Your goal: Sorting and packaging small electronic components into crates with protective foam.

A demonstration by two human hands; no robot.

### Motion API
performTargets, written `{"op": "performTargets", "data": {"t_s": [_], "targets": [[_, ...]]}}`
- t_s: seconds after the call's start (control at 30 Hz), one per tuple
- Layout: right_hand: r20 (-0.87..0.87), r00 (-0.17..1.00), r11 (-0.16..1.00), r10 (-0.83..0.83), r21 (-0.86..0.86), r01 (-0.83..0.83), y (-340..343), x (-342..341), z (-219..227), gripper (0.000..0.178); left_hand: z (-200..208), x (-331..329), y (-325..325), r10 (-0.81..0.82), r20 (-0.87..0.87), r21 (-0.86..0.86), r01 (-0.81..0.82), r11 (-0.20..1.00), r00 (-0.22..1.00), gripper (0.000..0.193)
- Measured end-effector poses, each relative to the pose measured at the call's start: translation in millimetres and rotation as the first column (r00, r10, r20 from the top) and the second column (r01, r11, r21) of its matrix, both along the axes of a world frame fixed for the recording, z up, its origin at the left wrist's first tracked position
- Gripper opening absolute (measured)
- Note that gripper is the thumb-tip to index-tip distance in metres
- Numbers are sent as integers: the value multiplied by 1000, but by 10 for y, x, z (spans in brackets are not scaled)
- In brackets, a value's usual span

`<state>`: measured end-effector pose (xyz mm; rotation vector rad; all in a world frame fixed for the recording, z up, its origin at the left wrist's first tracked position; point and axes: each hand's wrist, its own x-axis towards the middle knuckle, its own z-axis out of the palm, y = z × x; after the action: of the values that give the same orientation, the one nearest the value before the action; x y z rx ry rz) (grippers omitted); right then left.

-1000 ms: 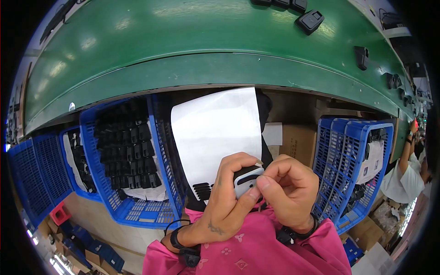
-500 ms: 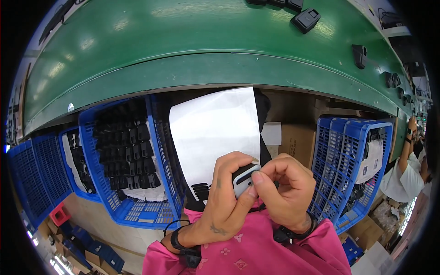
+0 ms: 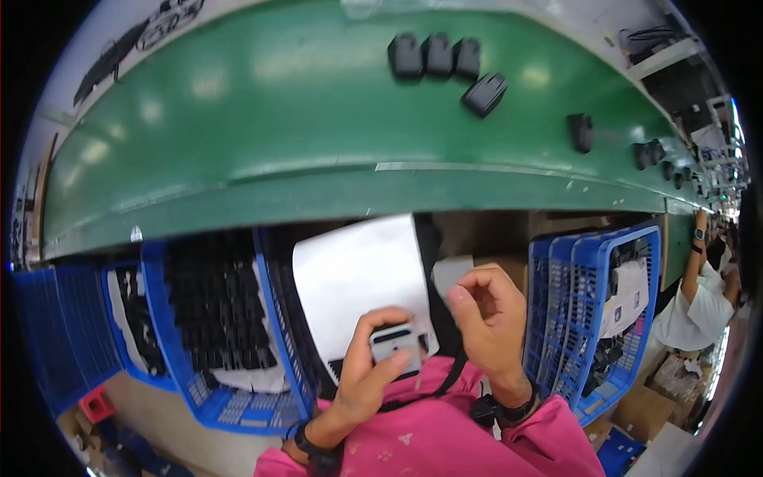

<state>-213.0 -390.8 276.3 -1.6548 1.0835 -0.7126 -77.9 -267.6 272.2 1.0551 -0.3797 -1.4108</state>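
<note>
My left hand point(image 3: 367, 366) grips a small boxy plastic housing point(image 3: 395, 350) with a light grey face, a dark slot near its top and a small dark hole. The left thumb presses on the grey face and the fingers wrap behind it. To the right and apart from it, my right hand point(image 3: 491, 322) is raised with fingers curled and thumb close to the index finger. Whether something tiny sits in that pinch is too small to tell. A white sheet point(image 3: 358, 278) lies over my lap beyond the left hand.
The green bench point(image 3: 262, 111) runs across ahead, with several black housings point(image 3: 438, 56) on its right half. A blue crate point(image 3: 171, 350) on the left holds rows of black parts; another blue crate point(image 3: 548, 310) stands on the right. A person's arm point(image 3: 695, 270) shows at far right.
My right hand has come away from the housing. The left hand has moved slightly left and lower, keeping hold of it. The view has tilted, showing more of the bench.
</note>
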Motion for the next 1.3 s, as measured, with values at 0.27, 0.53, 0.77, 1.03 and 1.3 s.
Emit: {"op": "performTargets", "data": {"t_s": [0.27,0.53,0.77,1.03,1.3], "targets": [[-245,888,666,-389,-741,87,-1636,1060,345,46,-305,-22,-12,142,154,46,-151,987,978,19],[-639,591,821,-492,-566,70,-2583,1598,58,41,-297,-18,-10,161,143,129,-179,975,977,18],[-599,659,851,-454,-511,121,-2261,1792,76,45,-682,178,43,125,303,153,-177,972,945,17],[-418,755,756,-505,-637,153,-2409,1790,-98,44,-444,15,-22,25,453,196,-127,972,891,22],[-179,931,844,-318,-501,192,-2253,-934,724,53,-347,146,19,65,517,224,-208,952,853,29]]}}
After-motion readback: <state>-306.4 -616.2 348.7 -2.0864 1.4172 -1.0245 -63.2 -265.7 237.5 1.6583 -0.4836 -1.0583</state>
